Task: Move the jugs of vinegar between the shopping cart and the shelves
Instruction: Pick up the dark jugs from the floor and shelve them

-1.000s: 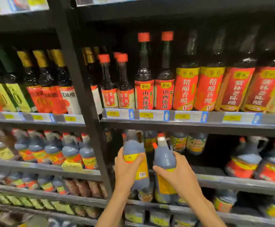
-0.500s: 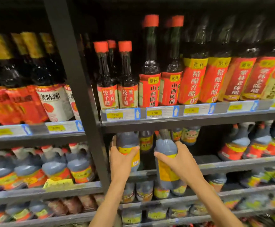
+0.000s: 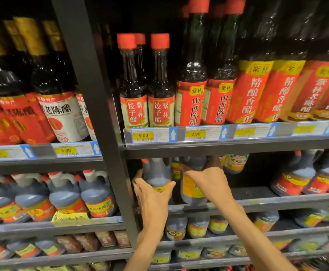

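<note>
Two jugs are held at the mouth of the bay under the price rail point(image 3: 228, 133): the left jug point(image 3: 156, 176) is grasped by the left hand point(image 3: 152, 199), the right jug point(image 3: 193, 187) by the right hand point(image 3: 211, 184). Against the views of a second ago, both jugs have been carried up and further in beneath that rail, their caps now partly hidden behind it. Whether either base is set on the shelf below the rail cannot be told. Placement is judged nearly complete; release remains outstanding.
</note>
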`<action>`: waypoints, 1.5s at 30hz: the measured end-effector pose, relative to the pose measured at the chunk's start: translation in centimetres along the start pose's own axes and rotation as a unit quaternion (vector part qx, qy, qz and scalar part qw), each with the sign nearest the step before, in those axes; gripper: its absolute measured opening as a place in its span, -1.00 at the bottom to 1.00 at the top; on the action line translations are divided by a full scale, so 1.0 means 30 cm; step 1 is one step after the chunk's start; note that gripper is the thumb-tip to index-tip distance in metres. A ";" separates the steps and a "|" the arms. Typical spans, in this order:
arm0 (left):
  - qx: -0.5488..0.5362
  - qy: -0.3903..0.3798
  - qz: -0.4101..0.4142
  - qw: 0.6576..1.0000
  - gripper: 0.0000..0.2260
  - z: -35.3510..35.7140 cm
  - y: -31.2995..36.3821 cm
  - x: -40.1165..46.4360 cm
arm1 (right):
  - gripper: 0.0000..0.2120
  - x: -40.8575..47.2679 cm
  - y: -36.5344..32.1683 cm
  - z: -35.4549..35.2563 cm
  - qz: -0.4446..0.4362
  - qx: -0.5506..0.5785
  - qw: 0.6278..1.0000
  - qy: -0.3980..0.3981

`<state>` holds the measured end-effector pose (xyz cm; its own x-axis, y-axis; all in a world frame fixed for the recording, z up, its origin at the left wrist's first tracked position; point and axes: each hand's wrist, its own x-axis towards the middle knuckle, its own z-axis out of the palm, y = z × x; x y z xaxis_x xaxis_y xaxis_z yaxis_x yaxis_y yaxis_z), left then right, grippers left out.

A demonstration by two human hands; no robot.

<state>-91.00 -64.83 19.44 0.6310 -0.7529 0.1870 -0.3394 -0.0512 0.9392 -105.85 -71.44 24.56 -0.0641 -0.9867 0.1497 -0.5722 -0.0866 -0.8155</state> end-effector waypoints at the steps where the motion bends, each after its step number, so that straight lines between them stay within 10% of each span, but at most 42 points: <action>1: 0.018 -0.007 -0.005 1.000 -0.08 0.003 -0.001 0.003 | -0.11 0.003 0.009 0.024 0.011 -0.006 1.000 0.006; 8: 0.021 -0.085 -0.008 0.996 -0.12 -0.046 -0.078 0.000 | 0.00 0.011 0.130 0.145 0.037 0.039 0.998 -0.026; 14: 0.076 -0.109 -0.038 0.990 -0.31 -0.043 -0.112 -0.002 | -0.45 -0.075 0.085 0.107 -0.025 0.048 0.997 -0.051; 21: 0.083 -0.114 -0.031 0.990 -0.28 -0.050 -0.108 -0.002 | -0.19 -0.073 0.215 0.034 -0.036 0.038 0.965 -0.257; 45: 0.114 -0.097 -0.007 0.989 -0.33 -0.041 -0.114 -0.021 | -0.23 -0.043 0.231 0.060 -0.057 -0.007 0.978 -0.198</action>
<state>-89.38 -63.36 16.47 0.4982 -0.8617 0.0957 -0.4946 -0.1918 0.8477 -108.26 -71.01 17.72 0.3222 -0.9466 0.0086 -0.5687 -0.2008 -0.7977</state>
